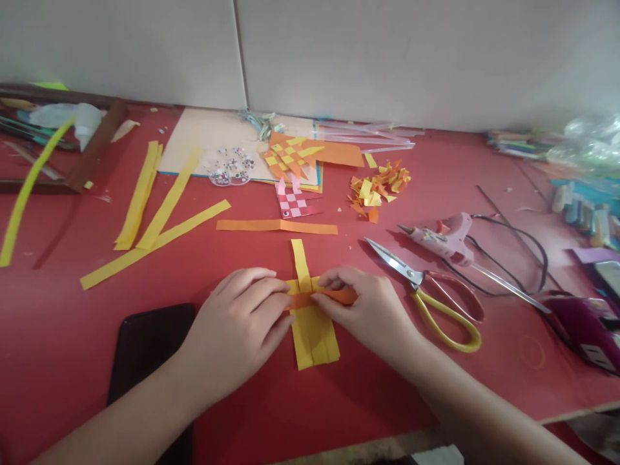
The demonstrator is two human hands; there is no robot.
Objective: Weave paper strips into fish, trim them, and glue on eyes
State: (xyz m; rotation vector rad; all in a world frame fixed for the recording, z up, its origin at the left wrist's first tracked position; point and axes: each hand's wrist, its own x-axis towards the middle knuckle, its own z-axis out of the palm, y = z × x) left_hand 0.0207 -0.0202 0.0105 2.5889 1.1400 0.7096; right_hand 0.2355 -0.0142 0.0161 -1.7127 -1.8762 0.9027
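Note:
Several yellow paper strips [317, 336] lie side by side on the red table, with one yellow strip [300, 258] pointing away from me. An orange paper strip [303, 299] crosses over them. My right hand [365, 303] pinches the right part of this orange strip between thumb and fingers. With bent fingers close together, my left hand [245, 316] holds the strip's left end down against the yellow paper; its fingertips partly cover that end. Another orange strip [276, 225] lies flat beyond my hands.
Scissors [414, 278] and a pink glue gun [448, 237] with its cord lie to the right. A black phone [145, 349] rests beside my left forearm. Yellow strips [138, 197], woven paper fish [290, 155], googly eyes [232, 166] and paper scraps [378, 187] are farther back. A wooden tray [99, 145] stands left.

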